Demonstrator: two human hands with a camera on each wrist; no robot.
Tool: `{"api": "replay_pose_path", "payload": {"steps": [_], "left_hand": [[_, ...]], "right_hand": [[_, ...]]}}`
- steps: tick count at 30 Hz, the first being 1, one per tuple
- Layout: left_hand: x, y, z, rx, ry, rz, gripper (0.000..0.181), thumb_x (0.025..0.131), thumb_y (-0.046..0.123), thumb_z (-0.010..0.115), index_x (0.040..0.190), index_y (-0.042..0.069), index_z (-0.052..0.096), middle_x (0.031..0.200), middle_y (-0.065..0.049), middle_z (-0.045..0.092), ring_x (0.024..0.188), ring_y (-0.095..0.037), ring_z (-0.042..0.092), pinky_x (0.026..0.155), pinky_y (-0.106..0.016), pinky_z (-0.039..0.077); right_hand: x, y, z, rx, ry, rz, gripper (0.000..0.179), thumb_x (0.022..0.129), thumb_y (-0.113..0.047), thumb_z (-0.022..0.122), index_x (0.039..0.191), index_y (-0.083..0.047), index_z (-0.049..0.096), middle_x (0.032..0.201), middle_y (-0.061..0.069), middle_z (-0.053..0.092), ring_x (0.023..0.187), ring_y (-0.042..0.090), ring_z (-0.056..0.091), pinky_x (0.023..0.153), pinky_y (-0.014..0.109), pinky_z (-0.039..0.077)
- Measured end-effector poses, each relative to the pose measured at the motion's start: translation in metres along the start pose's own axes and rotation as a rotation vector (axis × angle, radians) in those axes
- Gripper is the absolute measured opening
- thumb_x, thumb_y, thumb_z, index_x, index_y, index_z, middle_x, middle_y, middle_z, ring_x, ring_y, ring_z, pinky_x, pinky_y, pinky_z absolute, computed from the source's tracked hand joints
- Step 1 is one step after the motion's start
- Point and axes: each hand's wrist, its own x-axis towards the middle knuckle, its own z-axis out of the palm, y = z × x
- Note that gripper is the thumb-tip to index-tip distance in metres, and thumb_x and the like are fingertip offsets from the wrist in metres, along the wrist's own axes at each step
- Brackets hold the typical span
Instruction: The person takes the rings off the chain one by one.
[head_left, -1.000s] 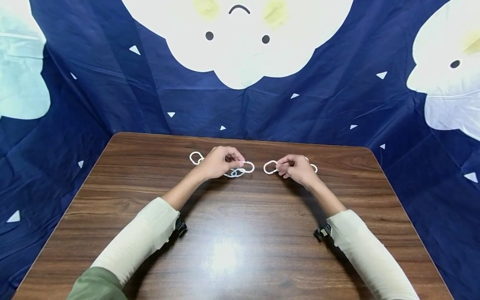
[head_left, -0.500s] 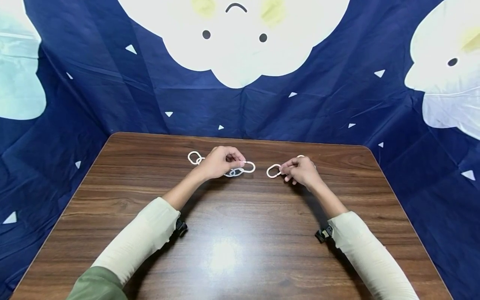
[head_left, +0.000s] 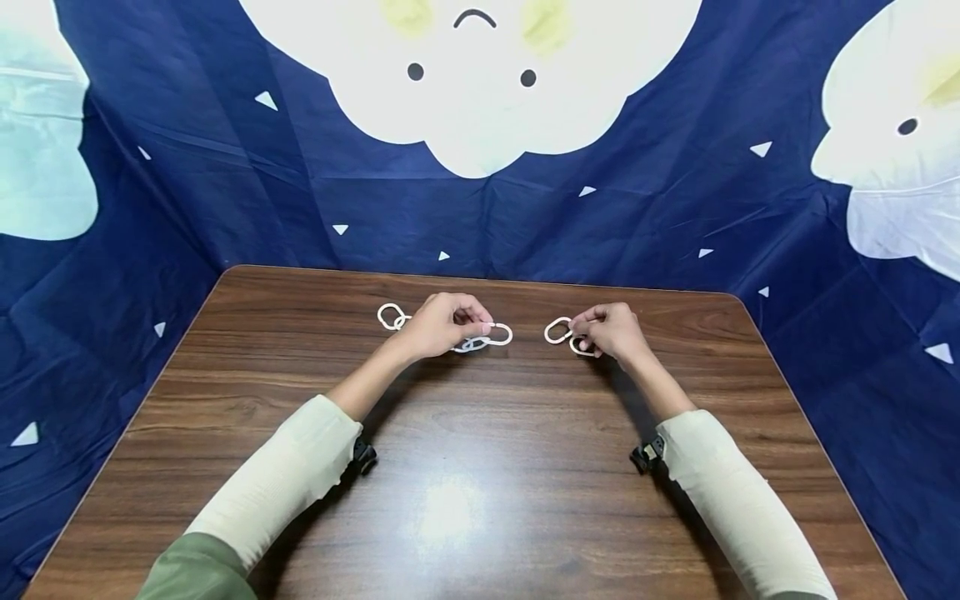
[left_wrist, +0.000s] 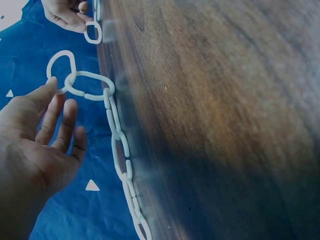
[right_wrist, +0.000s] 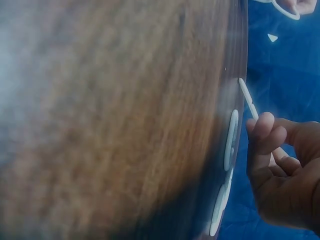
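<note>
Interlocking white oval links (left_wrist: 118, 135)

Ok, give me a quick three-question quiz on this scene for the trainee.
1. What does the left hand pinch?
2. The tabletop looks: (a) plain white, (b) brown wood-grain, (c) bright red.
3. True or false: the white link pinched by the right hand is apart from what the left hand pinches.

Key: 1. The end link of a white chain. 2. b. 3. True.
</note>
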Motion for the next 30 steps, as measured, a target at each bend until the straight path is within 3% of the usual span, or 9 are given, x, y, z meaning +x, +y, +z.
{"api": "replay_pose_path", "payload": {"steps": [7, 30], "left_hand": [[0.000, -0.001, -0.001, -0.002, 0.002, -0.001, 0.006, 0.102, 0.013, 0.085, 0.107, 0.009, 0.084, 0.097, -0.006, 0.081, 0.089, -0.017, 0.070, 0.084, -0.028, 0.056], [-0.001, -0.001, 0.000, -0.008, -0.002, -0.009, 0.006, 0.102, 0.011, 0.084, 0.107, 0.008, 0.084, 0.097, -0.007, 0.081, 0.089, -0.018, 0.070, 0.086, -0.032, 0.056]], "right_hand": [[0.010, 0.001, -0.006, -0.002, 0.028, 0.019, 0.021, 0.100, -0.007, 0.077, 0.115, 0.006, 0.081, 0.060, -0.006, 0.070, 0.053, 0.005, 0.063, 0.048, 0.022, 0.051], [0.013, 0.010, -0.010, -0.087, 0.073, 0.057, 0.018, 0.101, -0.014, 0.077, 0.112, -0.002, 0.084, 0.062, -0.004, 0.072, 0.049, 0.005, 0.060, 0.045, 0.020, 0.041]]}}
